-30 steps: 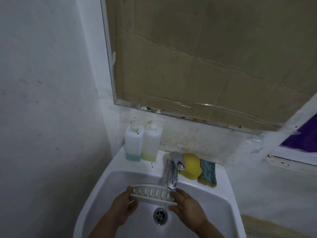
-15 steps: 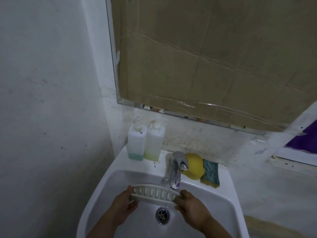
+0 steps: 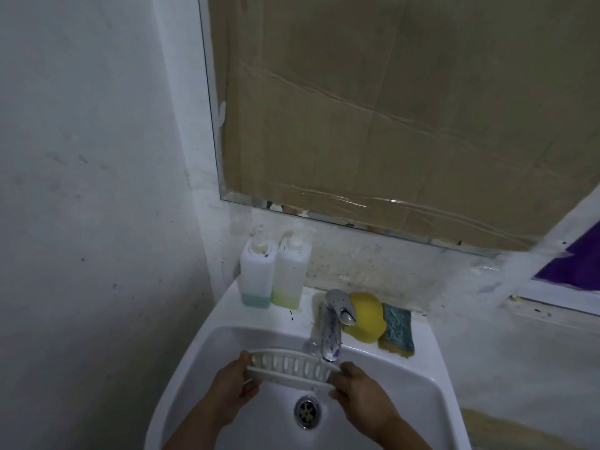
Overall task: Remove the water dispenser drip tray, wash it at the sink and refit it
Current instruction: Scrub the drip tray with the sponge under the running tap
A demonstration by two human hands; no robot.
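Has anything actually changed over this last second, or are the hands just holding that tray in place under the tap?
Hardly anything. The left hand and right hand grip the same ends of the drip tray, held over the sink just below the faucet. Nothing was picked up or let go. The small shifts look like head camera movement. Bottles and sponges have not moved.
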